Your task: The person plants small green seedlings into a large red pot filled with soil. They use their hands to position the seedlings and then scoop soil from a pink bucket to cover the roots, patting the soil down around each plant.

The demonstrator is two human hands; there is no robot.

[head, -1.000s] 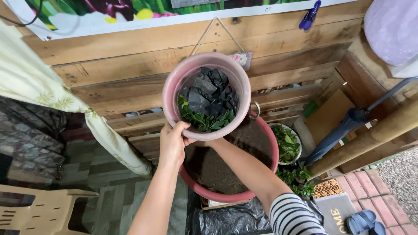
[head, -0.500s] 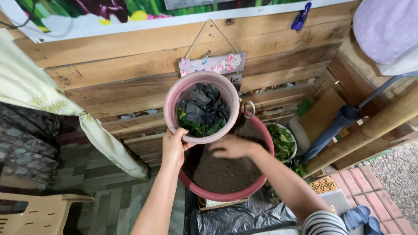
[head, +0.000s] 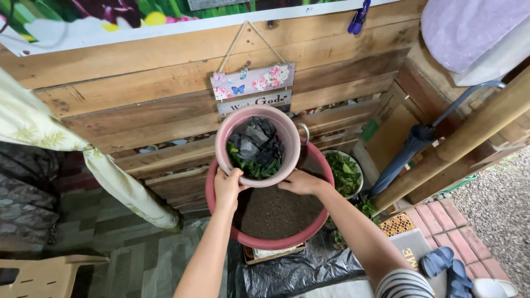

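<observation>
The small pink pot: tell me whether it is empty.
No. The small pink pot, held by the left hand and right hand, contains green leaves and dark pieces.

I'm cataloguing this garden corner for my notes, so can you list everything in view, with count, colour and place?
Small pot: one, pink, holding black pieces and green leaves, held over the basin.
Basin: one, red, filled with dark soil, below the pot.
Leaf bowl: one, pale, green leaves, right of the basin.
Hanging sign: one, floral, on the pallet wall.
Umbrella: one, dark blue, leaning at right.
Plastic sheet: one, black, under the basin.
Sandals: blue, lower right.
Chair: one, beige, lower left.
Left hand: on the pot's near rim.
Right hand: on the pot's lower right side.
</observation>
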